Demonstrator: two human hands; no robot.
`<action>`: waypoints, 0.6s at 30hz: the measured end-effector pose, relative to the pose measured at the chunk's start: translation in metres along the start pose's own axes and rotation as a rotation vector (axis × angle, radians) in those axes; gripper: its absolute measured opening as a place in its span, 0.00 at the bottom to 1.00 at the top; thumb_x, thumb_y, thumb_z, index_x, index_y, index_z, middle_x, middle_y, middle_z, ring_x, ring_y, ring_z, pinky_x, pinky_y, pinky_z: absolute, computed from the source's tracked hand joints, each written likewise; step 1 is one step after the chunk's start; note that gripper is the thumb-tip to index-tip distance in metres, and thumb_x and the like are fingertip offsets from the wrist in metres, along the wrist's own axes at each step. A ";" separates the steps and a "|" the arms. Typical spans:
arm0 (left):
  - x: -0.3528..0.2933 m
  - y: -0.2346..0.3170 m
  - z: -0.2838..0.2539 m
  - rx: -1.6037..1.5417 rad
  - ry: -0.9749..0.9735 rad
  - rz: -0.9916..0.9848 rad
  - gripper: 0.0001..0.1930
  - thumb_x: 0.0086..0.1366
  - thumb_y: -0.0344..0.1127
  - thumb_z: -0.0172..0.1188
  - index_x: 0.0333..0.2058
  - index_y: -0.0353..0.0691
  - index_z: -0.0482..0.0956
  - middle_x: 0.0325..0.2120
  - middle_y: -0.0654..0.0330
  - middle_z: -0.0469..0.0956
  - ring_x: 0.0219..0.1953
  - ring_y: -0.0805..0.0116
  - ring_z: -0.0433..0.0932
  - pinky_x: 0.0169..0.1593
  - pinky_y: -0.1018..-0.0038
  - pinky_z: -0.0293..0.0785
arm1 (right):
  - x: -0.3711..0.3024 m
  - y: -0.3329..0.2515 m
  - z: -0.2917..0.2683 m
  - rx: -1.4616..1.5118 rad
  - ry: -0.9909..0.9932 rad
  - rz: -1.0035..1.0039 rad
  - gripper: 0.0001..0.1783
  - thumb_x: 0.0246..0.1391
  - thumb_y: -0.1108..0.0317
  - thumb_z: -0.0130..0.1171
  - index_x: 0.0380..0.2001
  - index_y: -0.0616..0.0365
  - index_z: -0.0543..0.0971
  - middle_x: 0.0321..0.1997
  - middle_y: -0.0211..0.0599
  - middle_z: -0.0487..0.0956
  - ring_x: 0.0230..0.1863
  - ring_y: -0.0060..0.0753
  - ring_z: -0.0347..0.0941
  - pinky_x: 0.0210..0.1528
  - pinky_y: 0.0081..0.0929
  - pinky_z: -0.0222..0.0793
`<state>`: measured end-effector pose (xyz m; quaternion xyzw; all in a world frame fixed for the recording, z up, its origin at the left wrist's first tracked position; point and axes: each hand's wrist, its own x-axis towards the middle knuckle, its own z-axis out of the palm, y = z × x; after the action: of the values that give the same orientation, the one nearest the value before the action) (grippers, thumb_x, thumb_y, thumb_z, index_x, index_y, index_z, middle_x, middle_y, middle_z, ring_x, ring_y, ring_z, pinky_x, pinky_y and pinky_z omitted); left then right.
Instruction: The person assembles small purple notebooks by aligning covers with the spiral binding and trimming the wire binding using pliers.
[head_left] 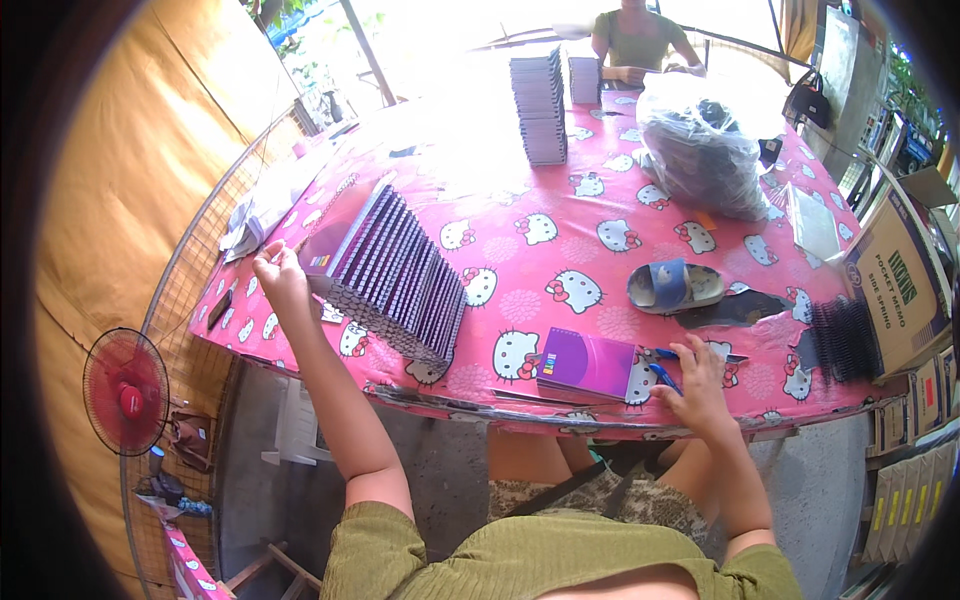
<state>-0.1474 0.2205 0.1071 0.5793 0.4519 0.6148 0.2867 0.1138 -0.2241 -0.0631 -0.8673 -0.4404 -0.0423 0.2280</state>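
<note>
the stack (405, 275) of spiral notebooks stands at the left of the table (495, 212), coils facing right. as a whole it is likely heavy and apt to slide apart; each book should be light, with a bendable, rather slick cover. two opposite edges look the best hold, keeping pressure off the coils (thin wire would probably dent). a single purple notebook (585, 362) lies flat near the front edge.

the left hand (283, 278) is at the stack's far-left corner, thumb and fingertips drawn close together; whether a cover is pinched between them cannot be told. the right hand (700, 385) has its fingers spread around the blue-handled tool (664, 378), just right of the purple notebook, with no firm grip visible. beyond it sits a blue slipper (672, 287).
</note>
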 end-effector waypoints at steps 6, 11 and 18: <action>0.001 0.003 -0.006 -0.021 -0.101 -0.015 0.11 0.66 0.33 0.51 0.45 0.38 0.68 0.41 0.52 0.73 0.35 0.71 0.71 0.43 0.77 0.67 | 0.027 0.126 -0.054 -0.218 0.487 0.158 0.29 0.48 0.53 0.64 0.47 0.62 0.72 0.56 0.53 0.67 0.58 0.54 0.62 0.59 0.45 0.58; -0.010 0.023 -0.029 -0.175 -0.212 0.181 0.16 0.69 0.35 0.51 0.50 0.33 0.62 0.49 0.45 0.73 0.49 0.66 0.73 0.51 0.76 0.68 | 0.024 0.227 -0.110 -0.613 0.290 0.859 0.32 0.45 0.46 0.64 0.44 0.62 0.72 0.49 0.49 0.70 0.52 0.52 0.67 0.51 0.45 0.67; -0.152 0.076 0.025 -0.330 -0.704 0.439 0.08 0.63 0.30 0.56 0.41 0.36 0.77 0.42 0.55 0.78 0.48 0.65 0.74 0.53 0.69 0.68 | 0.012 0.284 -0.106 -0.593 0.124 0.829 0.15 0.49 0.60 0.63 0.34 0.59 0.78 0.44 0.44 0.75 0.47 0.48 0.74 0.45 0.40 0.74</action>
<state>-0.0853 0.0602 0.1039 0.7820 0.0889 0.4902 0.3746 0.3575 -0.4052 -0.0674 -0.9923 -0.0141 -0.1226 -0.0046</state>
